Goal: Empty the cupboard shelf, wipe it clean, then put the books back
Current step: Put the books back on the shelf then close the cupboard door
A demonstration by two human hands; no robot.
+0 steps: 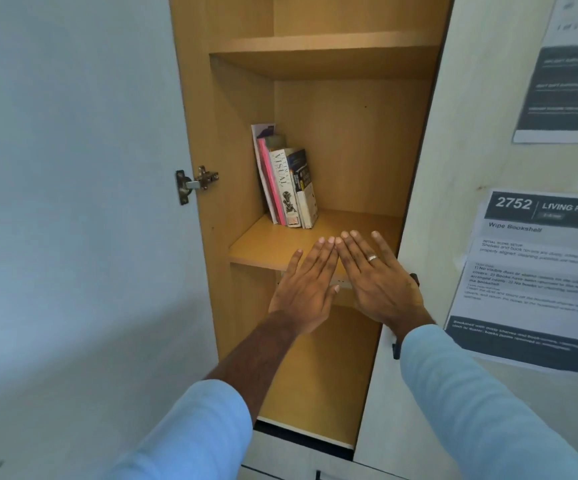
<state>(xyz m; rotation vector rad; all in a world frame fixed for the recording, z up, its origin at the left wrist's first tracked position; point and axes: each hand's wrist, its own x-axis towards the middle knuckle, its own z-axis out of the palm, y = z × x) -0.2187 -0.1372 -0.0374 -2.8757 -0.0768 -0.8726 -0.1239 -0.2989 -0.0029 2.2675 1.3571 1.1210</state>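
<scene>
Both hands, left hand point(306, 285) and right hand point(377, 277), hover flat, fingers straight, side by side before the shelf point(266, 249); books point(285, 183) stand upright beyond, far left.

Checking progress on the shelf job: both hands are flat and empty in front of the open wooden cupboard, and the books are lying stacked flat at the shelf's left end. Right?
Not quite. The head view shows the books standing upright, leaning against the left wall. Both the left hand and right hand are flat and empty.
</scene>
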